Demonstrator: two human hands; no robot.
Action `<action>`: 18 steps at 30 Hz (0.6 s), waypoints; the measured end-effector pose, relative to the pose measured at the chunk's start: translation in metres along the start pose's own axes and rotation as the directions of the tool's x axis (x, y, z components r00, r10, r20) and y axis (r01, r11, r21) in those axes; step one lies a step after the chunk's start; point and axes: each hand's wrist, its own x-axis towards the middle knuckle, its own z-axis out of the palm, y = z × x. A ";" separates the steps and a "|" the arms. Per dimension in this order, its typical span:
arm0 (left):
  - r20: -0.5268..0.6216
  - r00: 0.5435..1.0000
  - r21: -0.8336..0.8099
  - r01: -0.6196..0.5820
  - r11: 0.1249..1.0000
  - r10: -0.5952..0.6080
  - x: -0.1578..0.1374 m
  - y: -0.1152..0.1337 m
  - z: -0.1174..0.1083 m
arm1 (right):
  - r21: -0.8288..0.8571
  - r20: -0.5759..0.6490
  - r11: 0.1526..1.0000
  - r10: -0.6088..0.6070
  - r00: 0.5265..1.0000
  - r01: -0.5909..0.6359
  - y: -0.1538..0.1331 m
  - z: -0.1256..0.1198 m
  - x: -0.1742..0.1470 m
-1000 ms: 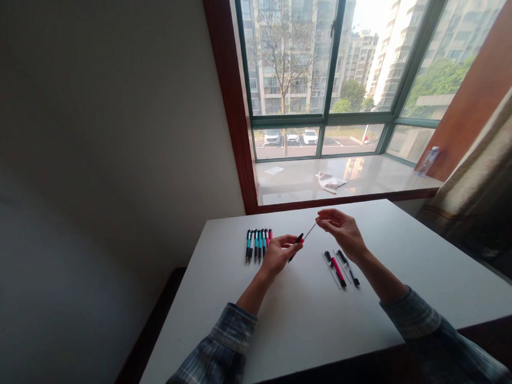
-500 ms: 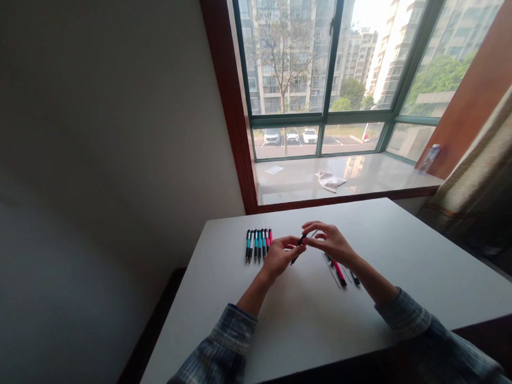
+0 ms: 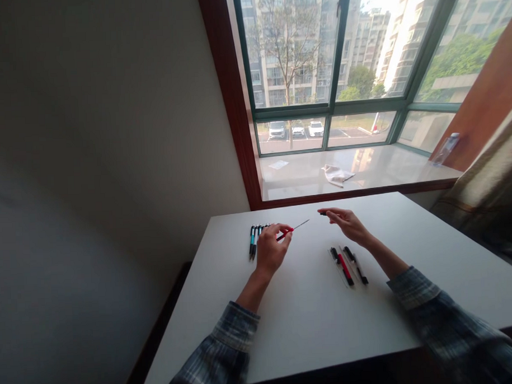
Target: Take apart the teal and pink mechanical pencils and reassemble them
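Observation:
My left hand (image 3: 271, 252) pinches a red pen barrel (image 3: 285, 234) above the table. A thin refill (image 3: 301, 224) sticks out of its end, pointing up and to the right. Farther right, my right hand (image 3: 350, 225) holds a small black pen part (image 3: 323, 213) at its fingertips, apart from the barrel. Behind and beside my left hand lies a row of assembled pens (image 3: 252, 243), partly hidden by it. Loose pen parts lie below my right hand: a red barrel (image 3: 345, 269), black pieces (image 3: 349, 253) and thin refills.
The white table (image 3: 311, 324) meets a window sill (image 3: 298, 185) at the back. On the sill are a crumpled cloth (image 3: 338, 175), a sheet of paper (image 3: 279, 165) and a clear bottle (image 3: 446, 149). A curtain (image 3: 478, 178) hangs at the right.
My hands were together on a dark pen piece and are now apart. The right has moved right with a black part; the left now shows a red barrel with the refill exposed. The view shifted slightly.

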 end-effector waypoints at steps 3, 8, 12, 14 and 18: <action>-0.007 1.000 0.089 -0.030 0.996 0.030 0.001 -0.003 0.002 | -0.019 0.078 1.000 -0.013 0.997 0.014 0.007 0.004 -0.007; 0.004 0.998 0.175 -0.068 0.982 0.068 0.003 -0.007 0.006 | 0.092 0.010 0.996 0.010 1.000 -0.011 0.007 0.007 -0.010; 0.014 0.996 0.191 -0.092 0.977 0.091 0.003 -0.007 0.007 | 0.154 0.007 0.988 0.028 1.000 -0.029 0.003 0.009 -0.009; 0.026 0.995 0.189 -0.102 0.977 0.099 0.002 -0.005 0.008 | 0.166 0.019 0.986 0.026 0.999 -0.029 0.000 0.010 -0.009; 0.060 0.993 0.188 -0.114 0.975 0.104 0.002 -0.002 0.009 | 0.171 0.028 0.985 0.023 0.999 -0.028 -0.004 0.012 -0.010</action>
